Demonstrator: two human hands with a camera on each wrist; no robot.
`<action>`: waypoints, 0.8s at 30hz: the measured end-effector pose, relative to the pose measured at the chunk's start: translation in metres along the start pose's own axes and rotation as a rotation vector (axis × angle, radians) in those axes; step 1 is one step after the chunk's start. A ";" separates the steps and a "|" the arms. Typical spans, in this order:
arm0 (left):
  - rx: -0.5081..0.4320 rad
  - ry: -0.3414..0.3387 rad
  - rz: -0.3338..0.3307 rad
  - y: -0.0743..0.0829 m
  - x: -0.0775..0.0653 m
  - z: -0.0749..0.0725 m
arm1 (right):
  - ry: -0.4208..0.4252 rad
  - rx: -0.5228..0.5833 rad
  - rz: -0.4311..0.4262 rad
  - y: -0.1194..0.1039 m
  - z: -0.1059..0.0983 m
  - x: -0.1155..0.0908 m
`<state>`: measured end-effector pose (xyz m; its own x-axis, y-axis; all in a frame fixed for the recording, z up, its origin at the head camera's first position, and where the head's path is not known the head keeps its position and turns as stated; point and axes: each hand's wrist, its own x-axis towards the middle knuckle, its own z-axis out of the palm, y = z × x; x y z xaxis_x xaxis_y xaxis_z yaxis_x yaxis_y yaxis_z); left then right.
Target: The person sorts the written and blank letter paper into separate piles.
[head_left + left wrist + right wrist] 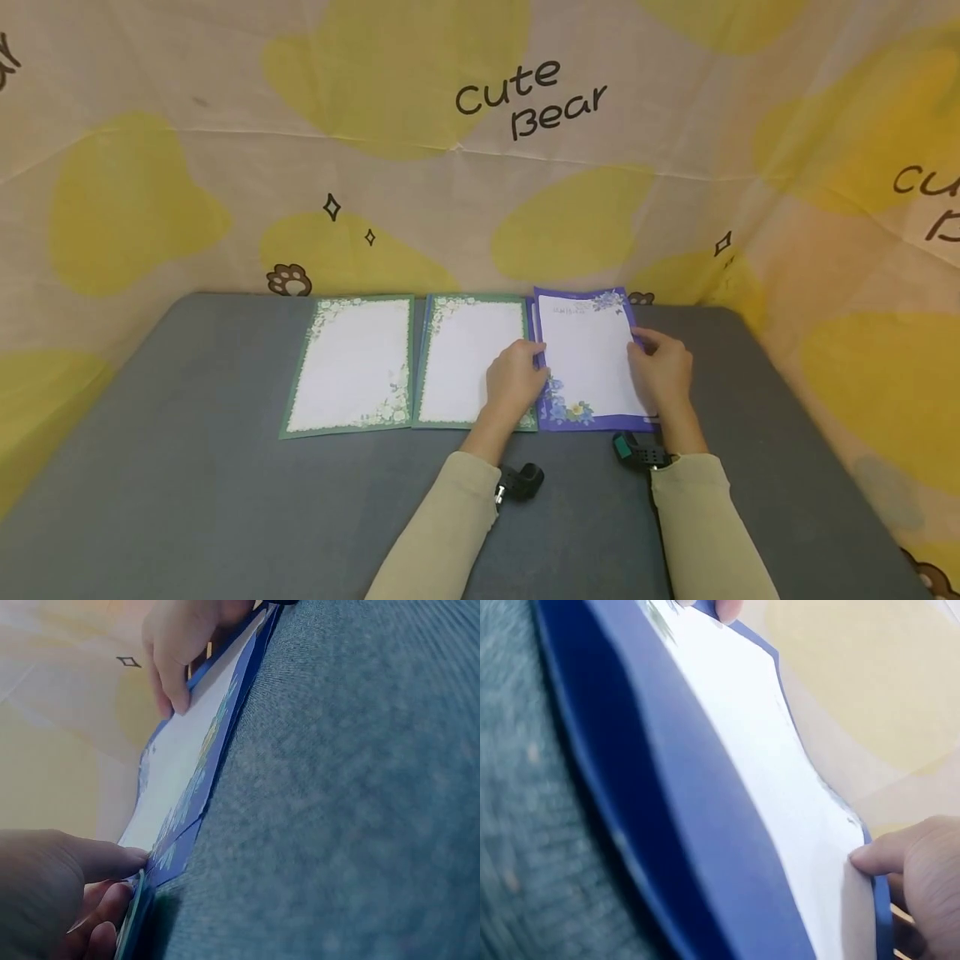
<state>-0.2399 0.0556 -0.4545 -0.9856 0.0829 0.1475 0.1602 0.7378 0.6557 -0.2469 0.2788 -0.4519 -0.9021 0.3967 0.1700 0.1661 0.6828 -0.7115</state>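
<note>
A sheet of paper with a purple border and blue flowers [588, 358] lies at the right end of a row, on top of another purple-edged sheet. My right hand [663, 367] pinches its right edge, thumb on the white face and fingers behind. My left hand [516, 379] holds its left edge, with the thumb [120, 861] on the border and the other fingers curled below. That hand overlaps the middle green-bordered sheet [468, 358]. In the right wrist view, the purple sheet [735, 742] bows upward, and a dark gap shows under its near edge.
Another green-bordered sheet with white flowers [352, 367] lies at the left of the row. All the sheets are on a grey cloth-covered table [187, 467]. Behind it hangs a yellow-patterned curtain [405, 200]. Black wrist straps [523, 481] sit by both sleeves.
</note>
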 end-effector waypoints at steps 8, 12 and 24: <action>-0.001 0.020 0.007 -0.001 -0.002 0.001 | 0.045 -0.031 -0.062 0.004 0.005 -0.003; -0.003 0.026 0.018 -0.001 -0.002 0.002 | 0.062 -0.031 -0.059 0.005 0.008 -0.004; -0.024 0.036 0.008 0.000 -0.002 0.002 | 0.081 -0.047 -0.064 0.005 0.013 -0.009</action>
<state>-0.2377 0.0561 -0.4563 -0.9817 0.0639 0.1794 0.1697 0.7211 0.6717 -0.2433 0.2706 -0.4659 -0.8764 0.3987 0.2703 0.1294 0.7354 -0.6651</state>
